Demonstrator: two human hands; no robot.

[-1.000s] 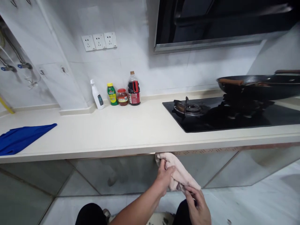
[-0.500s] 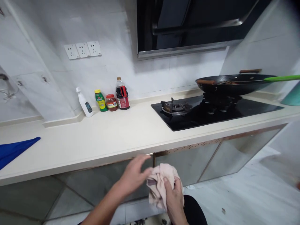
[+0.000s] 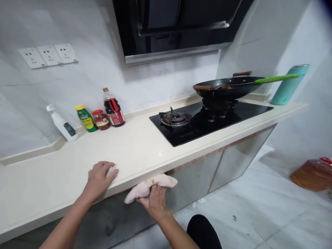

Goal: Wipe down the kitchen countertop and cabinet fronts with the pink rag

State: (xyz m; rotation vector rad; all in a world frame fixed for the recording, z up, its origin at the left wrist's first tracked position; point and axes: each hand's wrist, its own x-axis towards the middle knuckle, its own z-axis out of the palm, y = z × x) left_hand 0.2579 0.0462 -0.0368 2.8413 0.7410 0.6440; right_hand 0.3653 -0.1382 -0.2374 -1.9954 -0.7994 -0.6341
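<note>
My right hand [image 3: 155,202] grips a pale pink cloth [image 3: 146,186] and presses it to the front edge of the cream countertop [image 3: 135,152], at the top of the cabinet fronts. Part of the cloth is bunched behind my fingers. To the left, my left hand [image 3: 100,180] rests on the countertop near its edge, empty, with fingers apart and slightly curled.
At the wall stand a white spray bottle [image 3: 62,124], a green bottle [image 3: 86,119], a red-lidded jar [image 3: 101,120] and a dark sauce bottle [image 3: 113,110]. A wok [image 3: 228,91] sits on the black gas hob [image 3: 178,133], beside a teal container [image 3: 287,88].
My right hand has carried the cloth up and left to the counter's edge. My left hand has left the cloth and come down on the countertop. The view has turned right.
</note>
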